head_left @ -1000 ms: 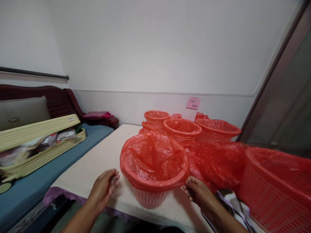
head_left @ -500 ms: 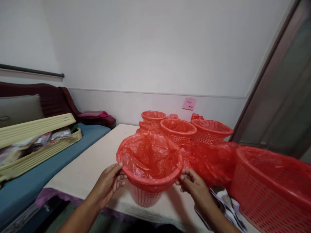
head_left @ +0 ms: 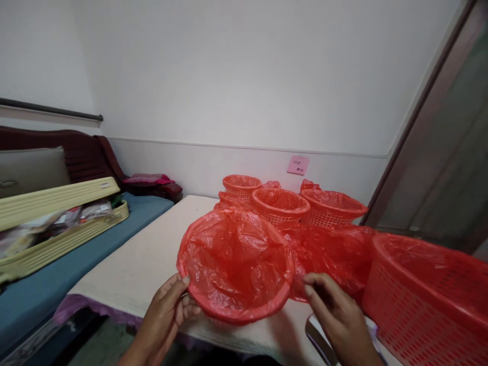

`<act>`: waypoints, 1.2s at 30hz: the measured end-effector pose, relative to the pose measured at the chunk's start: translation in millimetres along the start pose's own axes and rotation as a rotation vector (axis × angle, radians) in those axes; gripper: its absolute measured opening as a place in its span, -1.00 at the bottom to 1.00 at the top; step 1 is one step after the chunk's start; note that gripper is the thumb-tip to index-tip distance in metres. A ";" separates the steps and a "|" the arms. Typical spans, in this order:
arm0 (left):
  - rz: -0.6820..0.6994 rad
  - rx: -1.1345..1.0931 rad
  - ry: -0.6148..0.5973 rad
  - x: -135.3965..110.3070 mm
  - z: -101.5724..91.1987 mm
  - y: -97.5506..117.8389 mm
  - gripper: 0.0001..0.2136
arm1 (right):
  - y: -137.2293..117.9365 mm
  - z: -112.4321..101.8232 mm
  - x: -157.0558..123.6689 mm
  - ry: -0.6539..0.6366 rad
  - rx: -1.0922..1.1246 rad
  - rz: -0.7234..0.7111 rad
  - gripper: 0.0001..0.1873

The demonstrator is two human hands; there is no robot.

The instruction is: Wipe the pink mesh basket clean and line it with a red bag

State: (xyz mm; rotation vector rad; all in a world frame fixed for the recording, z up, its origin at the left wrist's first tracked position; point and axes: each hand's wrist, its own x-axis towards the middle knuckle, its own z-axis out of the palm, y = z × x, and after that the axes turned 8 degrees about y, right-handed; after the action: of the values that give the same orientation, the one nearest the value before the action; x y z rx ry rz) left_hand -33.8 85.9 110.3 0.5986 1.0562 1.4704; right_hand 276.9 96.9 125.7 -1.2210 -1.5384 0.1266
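A round red basket (head_left: 229, 322) stands in front of me, tipped so that its mouth faces me. A thin red plastic bag (head_left: 236, 254) lines it and folds out over the rim. My left hand (head_left: 171, 307) grips the rim at the left, thumb on top and fingers underneath. Just off the right side of the rim, my right hand (head_left: 335, 310) has thumb and forefinger closed on a loose edge of the bag. Most of the basket's wall is hidden beneath the bag and rim.
Behind stand several lined red baskets (head_left: 281, 201), with loose red plastic (head_left: 331, 254) before them. A large red basket (head_left: 427, 295) is at the right. A pink note (head_left: 298, 165) is on the wall. Left of the white tabletop (head_left: 152, 244), an open yellow case (head_left: 76, 231) lies on a blue bed (head_left: 152, 206).
The basket has tipped towards me, so more of its inside shows. My right hand has left the rim and moved right, drawing a piece of the bag outward.
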 end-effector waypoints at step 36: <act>-0.145 -0.112 0.081 -51.0 22.0 -67.9 -0.54 | -85.9 -7.3 13.2 -0.590 -0.290 -0.545 -0.81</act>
State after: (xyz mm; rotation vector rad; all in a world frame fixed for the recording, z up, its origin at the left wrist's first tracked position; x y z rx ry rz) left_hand 28.6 37.6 72.1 0.3778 1.0499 1.4260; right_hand 231.8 63.4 192.3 -0.9771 -2.4249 -0.1123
